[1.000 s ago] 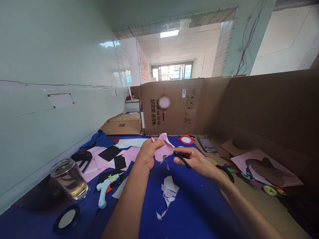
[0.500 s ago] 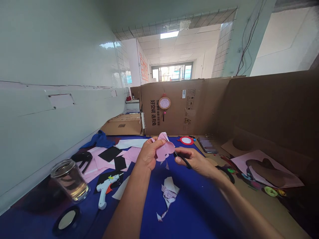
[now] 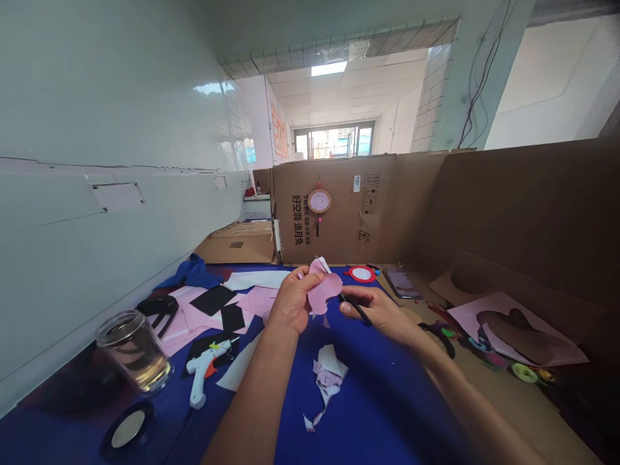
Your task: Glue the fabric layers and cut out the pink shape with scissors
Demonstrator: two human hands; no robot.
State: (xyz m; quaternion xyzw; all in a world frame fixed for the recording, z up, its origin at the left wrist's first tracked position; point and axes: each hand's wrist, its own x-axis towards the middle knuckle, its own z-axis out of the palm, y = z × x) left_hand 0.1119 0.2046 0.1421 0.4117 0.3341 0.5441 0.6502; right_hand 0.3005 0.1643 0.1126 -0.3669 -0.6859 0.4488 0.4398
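Note:
My left hand (image 3: 292, 298) pinches a pink paper shape (image 3: 323, 289) and holds it up over the blue table cover (image 3: 372, 400). My right hand (image 3: 375, 310) is closed round the black handles of a pair of scissors (image 3: 355, 307), whose blades reach into the pink shape's right edge. A small pink trimming hangs just under the shape. Below the hands lies a heap of white and pink paper scraps (image 3: 328, 378).
A glass jar (image 3: 134, 351) and a white glue gun (image 3: 203, 368) stand at the left, a black ring with a mirror (image 3: 124, 431) in front. Pink and black sheets (image 3: 213, 303) lie behind them. Cardboard walls (image 3: 387, 206) close off the back and right; more scraps lie at the right (image 3: 513, 326).
Both hands have risen a little. The pink shape has been turned in my left hand and the hanging strip beneath it is shorter.

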